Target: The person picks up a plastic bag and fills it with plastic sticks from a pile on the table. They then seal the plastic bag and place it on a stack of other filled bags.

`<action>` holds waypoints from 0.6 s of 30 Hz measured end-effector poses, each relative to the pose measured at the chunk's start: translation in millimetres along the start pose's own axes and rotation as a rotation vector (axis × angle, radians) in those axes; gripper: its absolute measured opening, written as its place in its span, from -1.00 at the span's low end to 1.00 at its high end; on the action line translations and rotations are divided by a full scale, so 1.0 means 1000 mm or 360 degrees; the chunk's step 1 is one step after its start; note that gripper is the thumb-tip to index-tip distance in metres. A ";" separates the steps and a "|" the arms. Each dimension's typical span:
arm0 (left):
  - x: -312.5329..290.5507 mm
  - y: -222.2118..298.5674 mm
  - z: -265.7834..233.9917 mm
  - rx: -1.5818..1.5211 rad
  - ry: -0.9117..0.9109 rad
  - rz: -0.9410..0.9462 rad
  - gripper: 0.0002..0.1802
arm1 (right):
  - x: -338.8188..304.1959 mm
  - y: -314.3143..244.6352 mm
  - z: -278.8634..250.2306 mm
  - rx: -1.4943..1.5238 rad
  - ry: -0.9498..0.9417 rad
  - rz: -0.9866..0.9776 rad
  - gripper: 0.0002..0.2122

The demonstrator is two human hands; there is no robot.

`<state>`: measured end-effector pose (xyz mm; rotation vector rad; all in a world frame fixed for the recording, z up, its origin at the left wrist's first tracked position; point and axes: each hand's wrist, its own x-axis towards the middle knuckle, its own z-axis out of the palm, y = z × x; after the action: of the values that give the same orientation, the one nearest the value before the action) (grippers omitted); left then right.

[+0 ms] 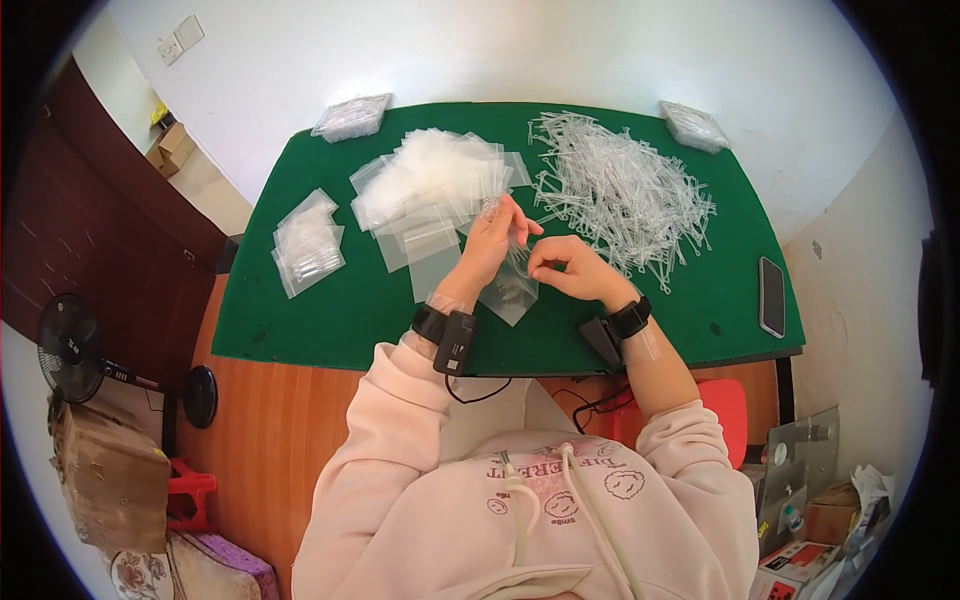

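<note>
Gripping: the left hand (pixel 490 242) has its fingers bent around a small bundle of clear plastic sticks (pixel 517 258), whose lower ends show below the fingers.
Right hand: (pixel 572 266) fingers curled inward, thumb and fingertips just beside the bundle; whether it pinches anything, I cannot tell.
Loose bag: a clear flat bag (pixel 512 300) lies on the green desk (pixel 340 325) beneath the hands, near its front edge.
Stick pile: a broad heap of clear looped sticks (pixel 625 195) spreads to the right, beyond the right hand.
Bag pile: clear and whitish flat bags (pixel 430 170) overlap in a mound beyond and left of the left hand.
Filled packets: a small stack of packets (pixel 308 245) lies farther left, apart from the mound.
Far corners: one clear container (pixel 352 117) at the left, another clear container (pixel 695 127) at the right.
Right edge: a dark phone (pixel 771 297) lies flat.
Wrists: a black strapped device on each.
</note>
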<state>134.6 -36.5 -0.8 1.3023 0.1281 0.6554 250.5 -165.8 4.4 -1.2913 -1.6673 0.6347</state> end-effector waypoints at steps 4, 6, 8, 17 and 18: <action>0.001 -0.005 0.000 0.0080 -0.0090 -0.0071 -0.50 | 0.001 -0.001 -0.002 -0.0134 -0.0016 -0.0116 -0.98; 0.002 -0.009 0.002 0.0087 -0.0036 -0.0046 -0.48 | 0.002 -0.002 -0.003 -0.0176 -0.0020 -0.0156 -0.98; 0.003 -0.011 0.001 0.0091 -0.0009 -0.0035 -0.47 | 0.003 -0.004 -0.001 -0.0204 -0.0006 -0.0213 -0.97; 0.002 -0.004 -0.007 0.0561 -0.0220 -0.0140 -0.52 | 0.004 -0.010 0.000 -0.0256 0.0100 -0.0245 -0.98; 0.001 -0.002 -0.009 0.0665 -0.0265 -0.0152 -0.54 | 0.003 -0.010 0.000 -0.0256 0.0103 -0.0245 -0.98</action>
<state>132.5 -28.6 -4.4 1.7355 0.1972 0.4483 245.9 -165.9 13.5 -1.2668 -1.7728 0.3696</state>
